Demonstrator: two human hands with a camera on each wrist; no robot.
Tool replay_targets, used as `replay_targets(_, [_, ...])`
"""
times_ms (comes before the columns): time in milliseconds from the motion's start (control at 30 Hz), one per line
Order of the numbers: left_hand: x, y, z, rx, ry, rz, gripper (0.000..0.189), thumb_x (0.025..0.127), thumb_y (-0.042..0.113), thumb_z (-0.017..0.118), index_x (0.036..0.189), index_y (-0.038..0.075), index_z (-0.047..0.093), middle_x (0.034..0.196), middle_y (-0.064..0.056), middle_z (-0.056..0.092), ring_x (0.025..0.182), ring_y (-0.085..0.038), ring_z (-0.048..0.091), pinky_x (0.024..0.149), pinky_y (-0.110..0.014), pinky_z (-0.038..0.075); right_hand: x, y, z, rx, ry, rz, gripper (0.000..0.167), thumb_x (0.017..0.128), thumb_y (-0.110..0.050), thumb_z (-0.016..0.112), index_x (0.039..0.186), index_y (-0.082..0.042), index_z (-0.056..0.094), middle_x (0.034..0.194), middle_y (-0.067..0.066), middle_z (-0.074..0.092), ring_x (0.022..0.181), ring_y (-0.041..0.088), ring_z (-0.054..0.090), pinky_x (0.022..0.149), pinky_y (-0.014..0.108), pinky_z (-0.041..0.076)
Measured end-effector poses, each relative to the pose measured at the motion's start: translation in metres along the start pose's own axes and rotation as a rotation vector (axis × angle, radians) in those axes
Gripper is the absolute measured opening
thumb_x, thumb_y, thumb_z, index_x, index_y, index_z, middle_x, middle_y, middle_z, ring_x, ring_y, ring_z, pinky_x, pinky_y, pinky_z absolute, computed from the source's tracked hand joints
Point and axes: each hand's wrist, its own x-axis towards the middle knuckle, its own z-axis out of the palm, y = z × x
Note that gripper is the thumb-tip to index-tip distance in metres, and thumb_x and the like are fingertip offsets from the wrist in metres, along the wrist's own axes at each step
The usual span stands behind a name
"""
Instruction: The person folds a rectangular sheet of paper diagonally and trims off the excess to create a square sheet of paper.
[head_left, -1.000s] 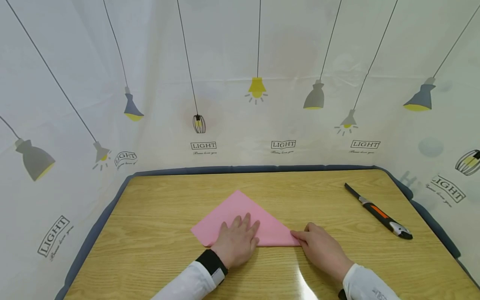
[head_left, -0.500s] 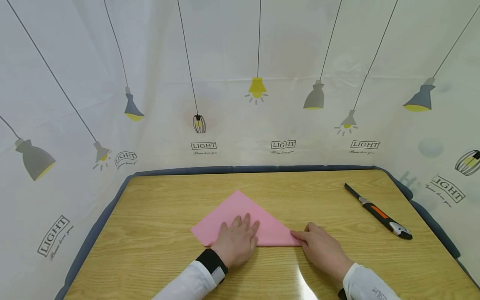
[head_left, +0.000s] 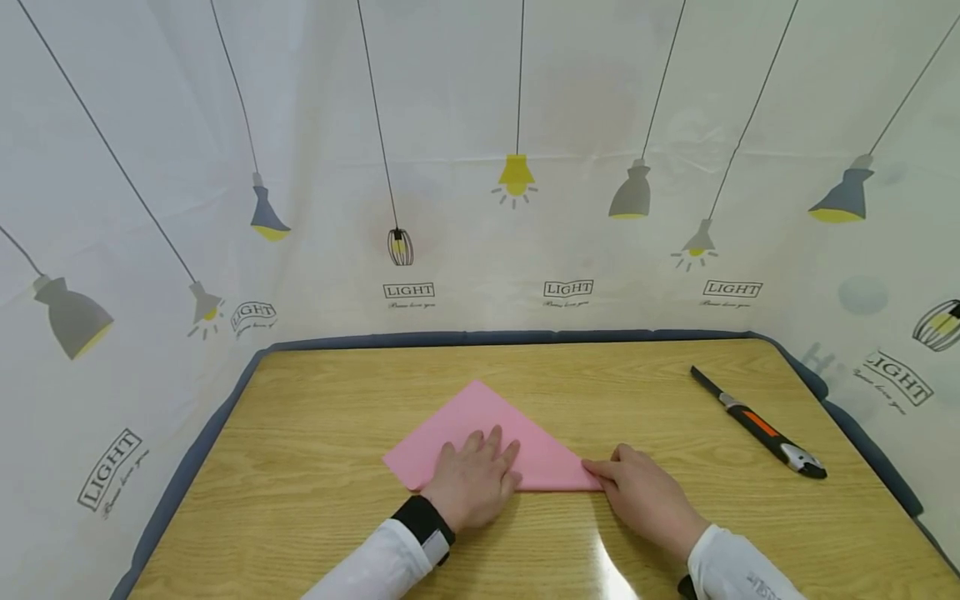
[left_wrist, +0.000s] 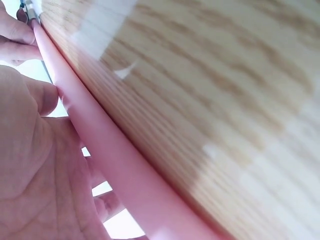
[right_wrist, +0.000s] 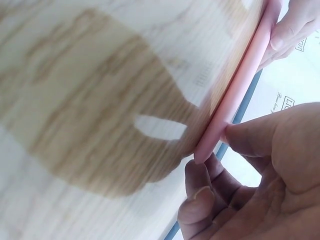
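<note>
Pink folded triangular sheet lies under my spread left fingers; right fingers pinch its corner, so I'd press the near fold evenly.

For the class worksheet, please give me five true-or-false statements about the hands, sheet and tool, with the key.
1. The left hand rests, fingers spread, on the sheet. True.
2. The right hand pinches a corner of the sheet. True.
3. The tool is touching the sheet. False: it lies apart, to the right.
4. The sheet is green. False: it is pink.
5. The right hand holds the tool. False: the tool lies on the table.
</note>
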Motion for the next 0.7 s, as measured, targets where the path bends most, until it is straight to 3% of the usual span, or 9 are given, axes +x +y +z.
replay_targets(233, [-0.003,0.003,-0.003,0.025,0.025,0.007,0.059,0.108,0.054,0.033,0.159,0.025,0.042,0.163,-0.009,0.036,0.146,-0.031,0.037,0.106,-0.063,0.039,0.001,0.002,-0.002,0.006,-0.01,0.013,0.03,0.1,-0.012,0.065,0.129,-0.014,0.073,0.089,-0.002,0.054,0.072,0.013,0.046,0.061,0.033,0.043])
replay_targets(333, [-0.003,0.003,-0.002,0.034,0.027,0.012,0.063,0.107,0.059,0.032,0.159,0.025,0.041,0.163,-0.009,0.036,0.146,-0.031,0.037,0.106,-0.063,0.039,0.001,-0.001,-0.003,-0.033,0.004,-0.001,0.031,0.1,-0.014,0.066,0.129,-0.013,0.073,0.095,0.0,0.058,0.08,0.017,0.052,0.069,0.037,0.048])
replay_targets(433, [-0.003,0.002,-0.001,0.036,0.021,0.013,0.067,0.105,0.064,0.03,0.16,0.026,0.039,0.164,-0.009,0.034,0.146,-0.031,0.037,0.106,-0.063,0.038,0.002,-0.007,-0.002,-0.083,0.034,-0.043,0.032,0.099,-0.017,0.066,0.131,-0.012,0.072,0.109,0.006,0.064,0.1,0.026,0.059,0.085,0.047,0.052])
replay_targets(533, [-0.003,0.002,-0.001,0.04,0.019,0.013,0.072,0.103,0.069,0.03,0.16,0.026,0.039,0.164,-0.009,0.034,0.146,-0.031,0.037,0.106,-0.063,0.039,0.005,-0.016,0.001,-0.085,0.043,-0.114,0.036,0.099,-0.018,0.064,0.134,-0.01,0.069,0.125,0.01,0.065,0.12,0.036,0.056,0.1,0.057,0.046])
replay_targets(700, [-0.003,0.002,-0.001,0.079,0.024,0.021,0.079,0.098,0.076,0.031,0.159,0.026,0.041,0.162,-0.009,0.038,0.144,-0.031,0.039,0.111,-0.062,0.033,0.011,-0.037,0.008,-0.026,-0.038,-0.266,0.04,0.101,-0.017,0.058,0.138,-0.003,0.064,0.142,0.013,0.06,0.135,0.038,0.049,0.111,0.059,0.037])
